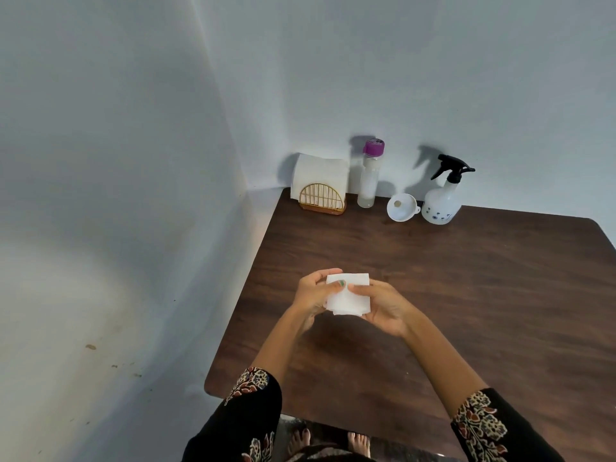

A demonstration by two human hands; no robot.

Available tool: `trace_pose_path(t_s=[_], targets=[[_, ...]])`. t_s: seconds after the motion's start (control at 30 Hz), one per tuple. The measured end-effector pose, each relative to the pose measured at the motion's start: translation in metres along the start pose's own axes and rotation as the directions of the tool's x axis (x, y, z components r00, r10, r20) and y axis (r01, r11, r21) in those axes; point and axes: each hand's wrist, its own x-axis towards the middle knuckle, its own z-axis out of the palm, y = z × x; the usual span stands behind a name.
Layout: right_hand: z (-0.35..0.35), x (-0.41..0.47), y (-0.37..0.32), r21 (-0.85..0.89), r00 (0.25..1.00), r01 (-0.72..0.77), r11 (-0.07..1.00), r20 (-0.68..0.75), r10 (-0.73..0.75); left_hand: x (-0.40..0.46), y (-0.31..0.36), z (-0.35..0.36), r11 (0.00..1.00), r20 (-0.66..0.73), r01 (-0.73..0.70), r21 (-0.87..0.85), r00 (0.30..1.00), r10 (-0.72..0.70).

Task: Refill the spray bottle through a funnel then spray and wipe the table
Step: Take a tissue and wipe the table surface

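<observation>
A folded white paper napkin (348,296) is held above the dark wooden table (466,295) by both hands. My left hand (315,295) grips its left side with the thumb on top. My right hand (383,306) holds its right side, thumb pressed on the front. At the back by the wall stand a white spray bottle (440,206) with a black trigger head, a white funnel (401,207) lying next to it on its left, and a clear bottle (369,176) with a purple cap.
A gold wire napkin holder (321,198) with white napkins stands at the table's back left corner. Pale walls close in behind and on the left. The table's left edge runs diagonally. Bare feet (330,443) show below the front edge.
</observation>
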Motion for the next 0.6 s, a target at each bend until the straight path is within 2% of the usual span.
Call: trace_pose_path(t_s=[0.2,0.27,0.33,0.4,0.47,0.5,0.6], targets=[[-0.014,0.015,0.026,-0.160,0.991,-0.061,0.985,-0.131,0.040,0.008,-0.033,0.002,0.995,0.002,-0.058,0.085,0.998,0.059],[-0.021,0.023,0.027,-0.227,0.969,-0.072,0.971,-0.245,0.015,0.016,-0.045,-0.006,0.980,-0.109,-0.076,0.184,0.989,0.097],[-0.028,0.032,0.017,-0.330,0.927,-0.026,0.943,-0.361,-0.101,0.028,-0.053,-0.024,0.917,-0.253,-0.059,0.396,0.952,0.170],[-0.037,0.043,-0.002,-0.549,0.829,0.013,0.835,-0.461,-0.316,0.036,-0.057,-0.042,0.793,-0.336,-0.010,0.609,0.902,0.270],[-0.047,0.062,-0.024,-0.741,0.730,0.002,0.671,-0.458,-0.508,0.049,-0.065,-0.058,0.707,-0.346,0.018,0.707,0.881,0.323],[-0.048,0.064,-0.036,-0.787,0.690,0.016,0.616,-0.437,-0.577,0.048,-0.066,-0.064,0.646,-0.315,0.015,0.763,0.882,0.352],[-0.059,0.097,-0.055,-0.879,0.643,-0.014,0.476,-0.372,-0.669,0.056,-0.083,-0.081,0.509,-0.257,0.058,0.859,0.908,0.331]])
